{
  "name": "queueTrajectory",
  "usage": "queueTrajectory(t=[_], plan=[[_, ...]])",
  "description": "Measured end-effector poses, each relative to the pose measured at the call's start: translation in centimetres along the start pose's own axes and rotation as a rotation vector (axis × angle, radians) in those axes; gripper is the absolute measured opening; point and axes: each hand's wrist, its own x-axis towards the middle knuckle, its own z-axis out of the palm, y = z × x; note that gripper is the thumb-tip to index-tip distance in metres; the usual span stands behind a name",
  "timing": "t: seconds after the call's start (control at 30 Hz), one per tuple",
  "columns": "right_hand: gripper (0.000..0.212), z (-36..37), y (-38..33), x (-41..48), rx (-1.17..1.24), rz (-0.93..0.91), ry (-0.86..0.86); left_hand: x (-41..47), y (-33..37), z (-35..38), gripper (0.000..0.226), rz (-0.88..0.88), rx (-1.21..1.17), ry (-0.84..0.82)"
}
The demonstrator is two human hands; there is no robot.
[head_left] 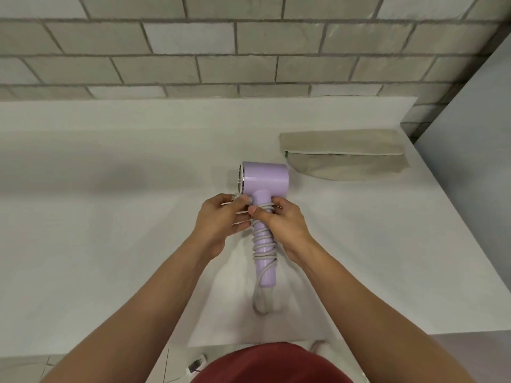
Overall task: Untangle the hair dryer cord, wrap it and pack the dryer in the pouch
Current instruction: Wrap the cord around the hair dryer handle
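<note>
A grey brick wall (249, 51) stands behind a wide white surface (110, 217). On the far right part of the surface a beige pouch (345, 161) lies flat with its zip line showing, near the dryer's head but not touching it. The lilac hair dryer (265, 176) lies between both hands, its head away from the person and its handle pointing back toward them. The left hand (218, 219) is at the left of the upper handle, its fingers curled around strands of the cord. The right hand (282, 222) grips the handle from the right, with its thumb pressing the cord. The grey cord (264, 244) coils round the handle, and a loop hangs past its end.
</note>
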Motion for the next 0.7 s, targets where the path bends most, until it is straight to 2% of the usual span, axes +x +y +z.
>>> queueTrajectory(t=[0.2,0.5,0.63,0.7], plan=[[0.030,1.3,0.5,2.3,-0.121,0.027,-0.002,2.6,-0.9,-0.7,0.031,-0.038,-0.001,0.058],[0.036,1.8,0.7,4.2,-0.406,-0.041,0.070,5.3,-1.7,-1.5,0.041,-0.060,-0.022,0.036],[0.040,1.9,0.5,4.4,-0.496,-0.085,0.082,5.8,-1.8,-1.7,0.039,-0.017,0.080,0.056],[0.043,1.9,0.6,4.3,-0.505,-0.099,0.091,5.9,-1.9,-2.0,0.032,0.031,0.222,0.096]])
